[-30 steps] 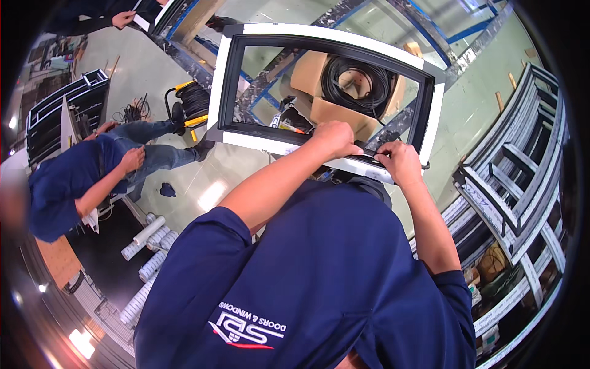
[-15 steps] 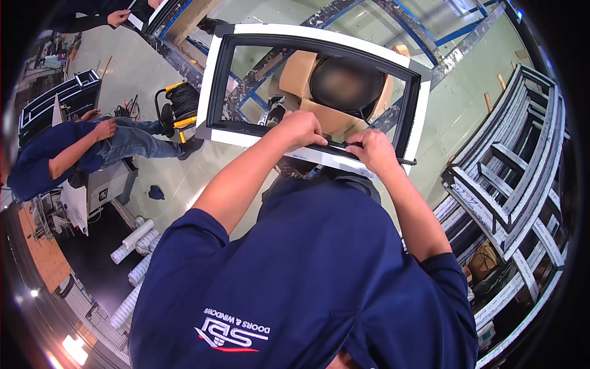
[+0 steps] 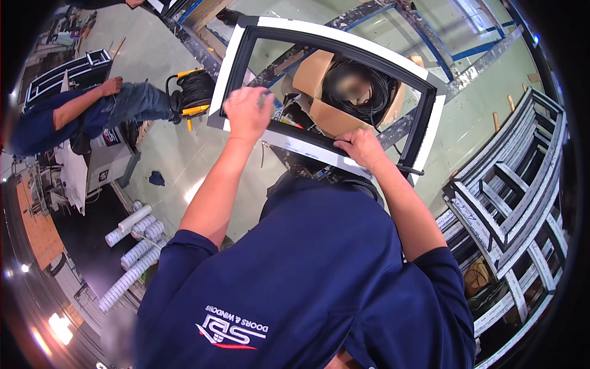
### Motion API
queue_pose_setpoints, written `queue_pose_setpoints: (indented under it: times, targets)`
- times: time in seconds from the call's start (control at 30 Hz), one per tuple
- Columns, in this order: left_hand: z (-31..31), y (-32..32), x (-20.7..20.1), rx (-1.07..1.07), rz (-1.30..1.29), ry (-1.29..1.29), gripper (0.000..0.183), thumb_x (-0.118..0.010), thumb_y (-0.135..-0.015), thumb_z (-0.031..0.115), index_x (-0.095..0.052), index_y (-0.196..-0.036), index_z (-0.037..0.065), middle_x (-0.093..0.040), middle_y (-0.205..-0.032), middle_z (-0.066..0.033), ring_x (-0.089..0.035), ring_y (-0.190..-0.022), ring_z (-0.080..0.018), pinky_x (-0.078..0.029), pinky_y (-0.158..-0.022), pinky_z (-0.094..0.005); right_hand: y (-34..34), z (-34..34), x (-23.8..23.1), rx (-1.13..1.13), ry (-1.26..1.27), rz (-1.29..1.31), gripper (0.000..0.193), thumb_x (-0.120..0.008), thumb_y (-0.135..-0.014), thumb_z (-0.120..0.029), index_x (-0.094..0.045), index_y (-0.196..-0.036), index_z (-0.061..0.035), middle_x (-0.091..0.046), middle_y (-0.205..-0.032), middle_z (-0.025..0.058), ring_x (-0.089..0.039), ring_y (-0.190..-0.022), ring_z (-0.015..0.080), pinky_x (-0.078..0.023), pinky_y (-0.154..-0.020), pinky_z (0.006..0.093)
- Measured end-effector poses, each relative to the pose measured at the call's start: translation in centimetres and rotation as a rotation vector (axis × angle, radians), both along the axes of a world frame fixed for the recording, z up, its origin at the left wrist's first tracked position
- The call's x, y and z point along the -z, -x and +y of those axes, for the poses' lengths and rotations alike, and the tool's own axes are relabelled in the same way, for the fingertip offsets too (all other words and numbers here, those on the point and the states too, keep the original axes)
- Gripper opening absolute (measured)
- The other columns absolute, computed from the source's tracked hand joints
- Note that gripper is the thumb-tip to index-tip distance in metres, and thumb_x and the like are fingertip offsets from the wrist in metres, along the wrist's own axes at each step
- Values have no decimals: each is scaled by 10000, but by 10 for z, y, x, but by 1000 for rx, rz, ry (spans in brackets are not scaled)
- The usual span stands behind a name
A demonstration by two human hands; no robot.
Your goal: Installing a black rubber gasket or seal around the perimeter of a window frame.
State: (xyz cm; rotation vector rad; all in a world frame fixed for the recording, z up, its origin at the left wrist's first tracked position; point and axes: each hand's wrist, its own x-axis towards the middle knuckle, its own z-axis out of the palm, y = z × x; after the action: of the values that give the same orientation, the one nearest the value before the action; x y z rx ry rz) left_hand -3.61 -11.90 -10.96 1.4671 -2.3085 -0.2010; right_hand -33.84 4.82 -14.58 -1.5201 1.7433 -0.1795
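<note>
A window frame [image 3: 337, 29], white outside with a black inner edge, rests on a stand in front of me. My left hand [image 3: 247, 112] is over its near left corner, fingers apart and slightly smeared, with nothing visible in them. On the near rail my right hand [image 3: 362, 149] is closed, thumb and fingers pinching at a black rubber strip along the inner edge; the fingers partly hide it. A loose black strip end [image 3: 410, 171] pokes out past the near right corner.
Through the frame shows a cardboard box [image 3: 335, 117] holding coiled black strip [image 3: 375, 101]. The paint-spattered stand [image 3: 427, 46] extends behind. Stacked white frames [image 3: 513, 190] stand at right. At left are a yellow-and-black reel [image 3: 195, 92], a co-worker [image 3: 67, 117] and wrapped rolls [image 3: 138, 246].
My left hand has left the near rail's middle and moved left to the frame's corner, its fingers spreading. My right hand stays on the near rail. The view has shifted slightly.
</note>
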Motion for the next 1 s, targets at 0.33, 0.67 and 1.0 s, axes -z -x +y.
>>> queue_pose_setpoints:
  times: [0.33,0.67,1.0]
  targets:
    - [-26,-66,40,-684,-85,-117,658,-602,-1102,454,-524,-1633,72,-611,-1591,-193,-539,-1510,-393,-317,-1256,-628,-15,-32,1,68,-280,-208,388,-868,-985,-407,-876,-1202,-85,-855,-1031,175,-814,-935,285,-619,-938,398]
    - [-20,-74,52,-674,424,55,509,-502,-1160,420,-638,-1489,56,-753,-1351,-149,-642,-1274,-381,-384,-1161,-565,-40,-30,43,306,-89,-382,327,-965,-926,-290,-819,-1015,-11,-801,-890,27,-694,-773,113,-577,-768,308]
    - [-16,-79,71,-1186,897,57,640,-338,-1210,542,-620,-1318,-23,-760,-1222,-232,-676,-1195,-423,-477,-1099,-495,-197,-165,4,-5,194,-272,322,-897,-932,-397,-883,-1052,-99,-843,-952,126,-817,-839,267,-633,-822,386]
